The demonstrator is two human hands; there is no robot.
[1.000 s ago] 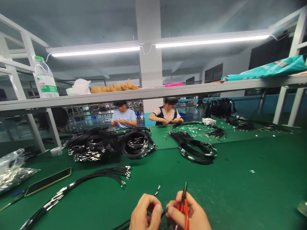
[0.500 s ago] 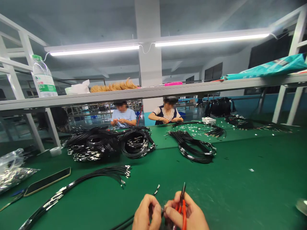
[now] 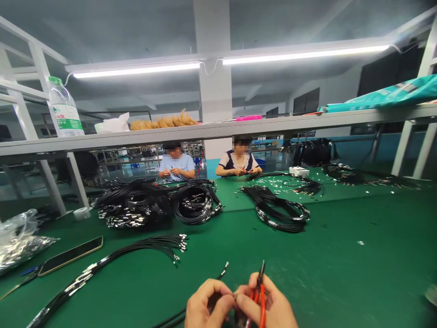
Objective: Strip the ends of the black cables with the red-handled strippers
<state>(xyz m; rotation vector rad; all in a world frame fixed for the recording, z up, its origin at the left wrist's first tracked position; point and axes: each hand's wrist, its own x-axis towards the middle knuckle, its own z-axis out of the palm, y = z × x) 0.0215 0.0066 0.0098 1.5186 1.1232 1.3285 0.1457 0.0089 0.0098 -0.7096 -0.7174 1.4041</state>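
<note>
At the near edge of a green bench (image 3: 341, 273), at six o'clock in the head view, the left hand (image 3: 208, 304) curls shut around a black cable (image 3: 177, 317), pinching its end up to the right hand (image 3: 269, 306). That hand is closed on red-handled pliers (image 3: 261, 291), nose pointing to twelve, seemingly to work the tip; the contact is hidden. Cut cables (image 3: 150, 248) fan at ten o'clock beside a phone (image 3: 70, 255). Two people (image 3: 205, 164) sit opposite.

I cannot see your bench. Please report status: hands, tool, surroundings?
Left hand pinching black cable. Right hand shut on red pliers. Loose cable bundle lies left.
</note>
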